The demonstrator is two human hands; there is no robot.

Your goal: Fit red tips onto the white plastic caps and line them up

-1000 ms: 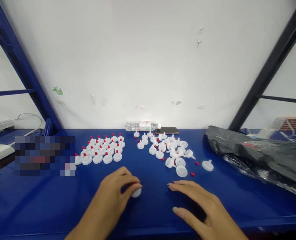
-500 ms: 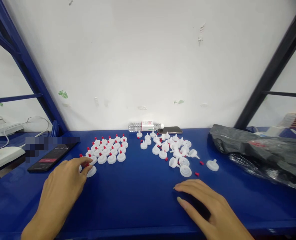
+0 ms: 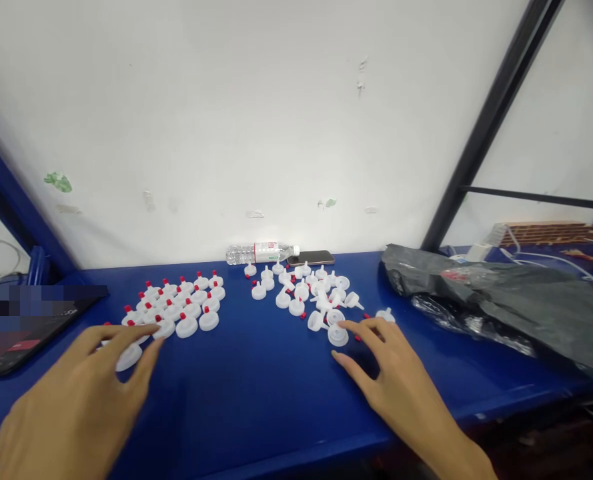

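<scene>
My left hand [image 3: 86,380] is open, thumb and index finger apart, with nothing between them. It hovers at the near left end of the rows of white funnel-shaped caps with red tips [image 3: 187,327]. One white cap [image 3: 129,358] shows partly behind its fingers. Over by the loose pile, my right hand [image 3: 391,367] is open around the near side of an upturned white cap [image 3: 338,336]. Its index fingertip overlaps the cap's edge; I cannot tell whether they touch. Loose white caps [image 3: 297,307] lie in mixed directions, with small red tips [image 3: 358,338] scattered among them.
A clear water bottle [image 3: 266,253] lies on its side by the wall, next to a phone [image 3: 312,257]. A dark grey plastic bag [image 3: 501,287] covers the right side of the blue table [image 3: 256,413]. Another phone [image 3: 31,340] lies at the left.
The view has swung right. My left hand has let go of the red-tipped cap at the rows and opened. My right hand has moved forward to the loose caps.
</scene>
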